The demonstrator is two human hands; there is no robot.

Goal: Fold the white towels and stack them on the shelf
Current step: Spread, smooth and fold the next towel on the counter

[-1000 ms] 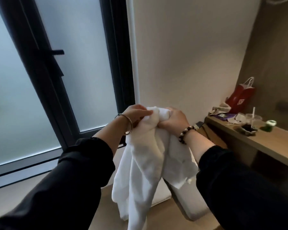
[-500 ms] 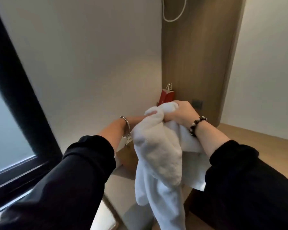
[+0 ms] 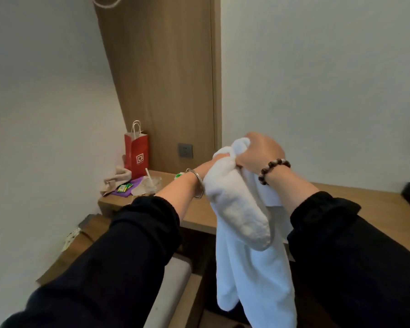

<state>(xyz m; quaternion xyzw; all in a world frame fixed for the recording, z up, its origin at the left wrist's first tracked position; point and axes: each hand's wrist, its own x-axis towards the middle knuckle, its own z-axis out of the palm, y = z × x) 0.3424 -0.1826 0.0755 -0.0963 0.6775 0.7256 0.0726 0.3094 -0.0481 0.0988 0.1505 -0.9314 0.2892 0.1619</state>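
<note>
At left, the red paper bag (image 3: 136, 153) on the wooden counter (image 3: 192, 216) shows only a white square logo, no letters we can read. Our left hand (image 3: 210, 165) lies against the top of the white towel (image 3: 242, 221), fingers buried in it, so we cannot tell its grip. Our right hand (image 3: 260, 153) is clenched on the bunched top, and the towel hangs in front of the counter.

White towel (image 3: 244, 223); black sleeves (image 3: 118, 254); red paper bag (image 3: 136, 153); brown bead bracelet (image 3: 273, 170)
</note>
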